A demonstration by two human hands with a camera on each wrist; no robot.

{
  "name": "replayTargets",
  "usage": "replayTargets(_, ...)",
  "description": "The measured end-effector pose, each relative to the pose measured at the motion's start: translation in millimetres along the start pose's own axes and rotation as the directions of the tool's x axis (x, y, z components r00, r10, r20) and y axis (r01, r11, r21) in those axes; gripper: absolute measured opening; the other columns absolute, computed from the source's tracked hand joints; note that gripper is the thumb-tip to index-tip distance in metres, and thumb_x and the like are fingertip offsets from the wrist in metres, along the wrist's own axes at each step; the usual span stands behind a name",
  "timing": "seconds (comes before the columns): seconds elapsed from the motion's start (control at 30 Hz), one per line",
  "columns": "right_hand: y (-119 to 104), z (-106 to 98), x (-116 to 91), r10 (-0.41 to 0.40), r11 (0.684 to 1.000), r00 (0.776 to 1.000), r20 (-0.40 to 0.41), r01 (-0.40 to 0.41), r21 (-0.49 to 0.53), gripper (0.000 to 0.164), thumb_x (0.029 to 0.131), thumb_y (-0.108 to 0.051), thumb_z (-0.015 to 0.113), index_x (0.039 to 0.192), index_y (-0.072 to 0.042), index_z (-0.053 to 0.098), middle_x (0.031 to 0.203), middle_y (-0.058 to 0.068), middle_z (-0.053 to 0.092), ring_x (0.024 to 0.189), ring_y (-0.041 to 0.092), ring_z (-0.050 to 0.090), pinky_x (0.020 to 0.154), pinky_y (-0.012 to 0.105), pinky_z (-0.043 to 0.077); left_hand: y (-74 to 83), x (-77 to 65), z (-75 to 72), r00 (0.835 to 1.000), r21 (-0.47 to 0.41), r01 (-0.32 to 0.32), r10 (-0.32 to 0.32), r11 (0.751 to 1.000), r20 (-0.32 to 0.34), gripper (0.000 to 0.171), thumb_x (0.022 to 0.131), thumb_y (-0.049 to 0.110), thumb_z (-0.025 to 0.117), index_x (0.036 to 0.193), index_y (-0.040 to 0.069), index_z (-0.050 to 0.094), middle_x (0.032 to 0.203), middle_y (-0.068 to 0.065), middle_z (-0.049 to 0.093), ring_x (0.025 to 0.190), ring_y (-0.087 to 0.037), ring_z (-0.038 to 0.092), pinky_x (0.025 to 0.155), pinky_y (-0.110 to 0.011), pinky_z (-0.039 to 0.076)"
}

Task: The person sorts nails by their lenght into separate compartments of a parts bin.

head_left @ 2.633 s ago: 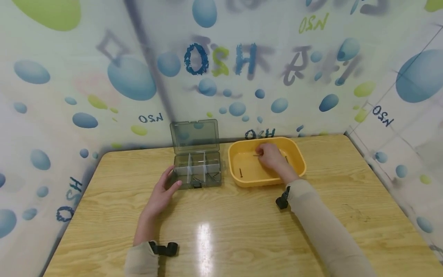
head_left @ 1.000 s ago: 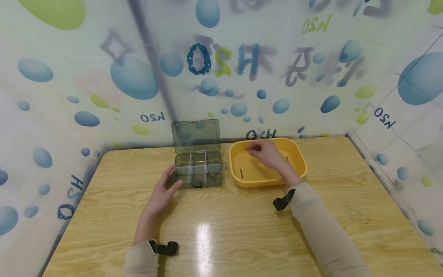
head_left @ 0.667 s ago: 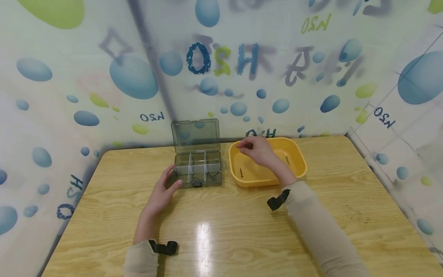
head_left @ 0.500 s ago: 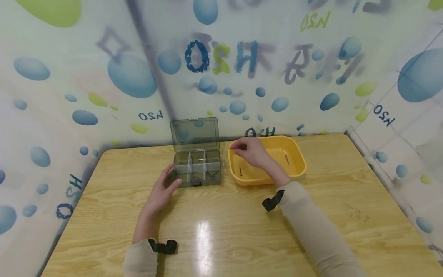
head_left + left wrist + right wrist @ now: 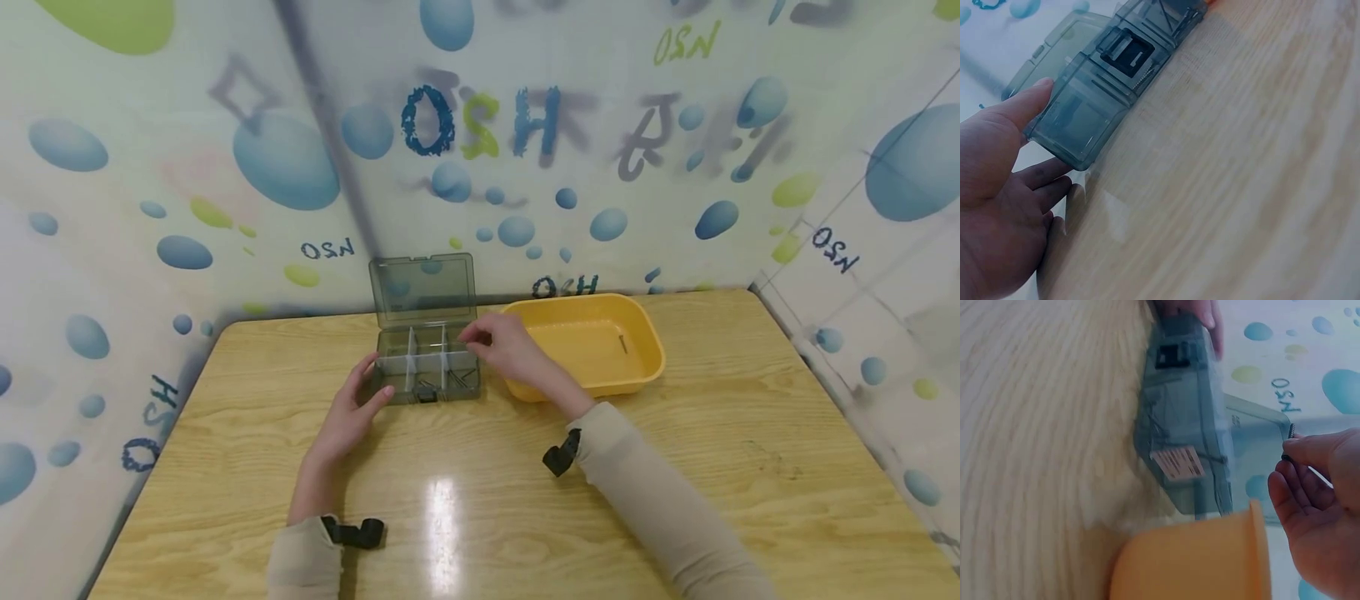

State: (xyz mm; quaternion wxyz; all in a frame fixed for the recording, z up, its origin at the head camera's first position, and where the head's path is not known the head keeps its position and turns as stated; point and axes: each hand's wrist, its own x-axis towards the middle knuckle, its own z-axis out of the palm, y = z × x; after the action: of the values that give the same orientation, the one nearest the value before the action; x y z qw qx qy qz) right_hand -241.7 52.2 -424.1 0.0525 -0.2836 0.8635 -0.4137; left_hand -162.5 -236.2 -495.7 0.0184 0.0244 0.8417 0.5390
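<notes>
Tabletop (image 5: 225,433) bears one box (image 5: 427,362); fingers (image 5: 1313,451) pinch one screw (image 5: 1292,430)

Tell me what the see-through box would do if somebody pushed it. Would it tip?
The see-through box probably wouldn't tip easily, because it sits low and flat. It might slide, since the table looks smooth and shiny. Its lid stands open, so it could wobble, and the loose screws inside would likely rattle.

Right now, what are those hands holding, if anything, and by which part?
The right hand pinches a small screw around its middle, both ends showing; the left hand holds the divided box by its left end.
</notes>
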Motion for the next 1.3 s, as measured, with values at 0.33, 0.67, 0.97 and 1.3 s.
replayTargets(0.33, -11.3, 18.0, 2.0, 0.019, 1.000, 1.000, -0.004, -0.019, 0.022, 0.014, 0.098, 0.000, 0.068, 0.110, -0.001, 0.075, 0.104, 0.007, 0.069, 0.093, 0.020, 0.061, 0.081, 0.030, 0.053, -1.6, 0.1, -0.5, 1.000, -0.007, -0.017, 0.017, 1.000, -0.001, 0.064, 0.105, 0.018, 0.062, 0.160, 0.009, 0.030, 0.159, -0.032, 0.032, 0.151, -0.042, 0.023, 0.120, -0.059, 0.015)
replayTargets(0.67, -16.8, 31.4, 6.8, -0.001, 1.000, 1.000, -0.012, 0.002, 0.028, 0.014, 0.098, -0.001, 0.067, 0.109, -0.002, 0.075, 0.103, 0.006, 0.068, 0.089, 0.018, 0.061, 0.080, 0.028, 0.053, -1.2, 2.0, -0.2, 1.000, -0.009, -0.016, 0.016, 1.000, -0.002, 0.064, 0.105, 0.018, 0.062, 0.160, 0.009, 0.030, 0.158, -0.032, 0.032, 0.150, -0.042, 0.024, 0.121, -0.059, 0.015)
replayTargets(0.97, -26.9, 45.0, 11.2, -0.046, 0.999, 0.999, -0.004, 0.046, -0.022, 0.014, 0.099, -0.004, 0.067, 0.109, -0.006, 0.076, 0.098, 0.002, 0.066, 0.085, 0.015, 0.058, 0.075, 0.026, 0.050, 0.5, 0.8, -1.4, 1.000, -0.025, -0.004, 0.004, 1.000, -0.002, 0.063, 0.106, 0.020, 0.061, 0.160, 0.010, 0.031, 0.158, -0.031, 0.033, 0.150, -0.041, 0.025, 0.121, -0.057, 0.014)
replayTargets(1.3, -23.3, 47.1, 9.0, -0.059, 0.998, 0.998, -0.016, 0.059, 0.013, 0.013, 0.099, -0.004, 0.067, 0.109, -0.003, 0.076, 0.094, 0.002, 0.064, 0.080, 0.015, 0.055, 0.069, 0.024, 0.047, 0.2, 1.3, -0.6, 1.000, -0.028, -0.002, 0.002, 1.000, 0.010, 0.063, 0.106, 0.020, 0.061, 0.160, 0.010, 0.030, 0.159, -0.030, 0.033, 0.151, -0.041, 0.025, 0.121, -0.058, 0.014)
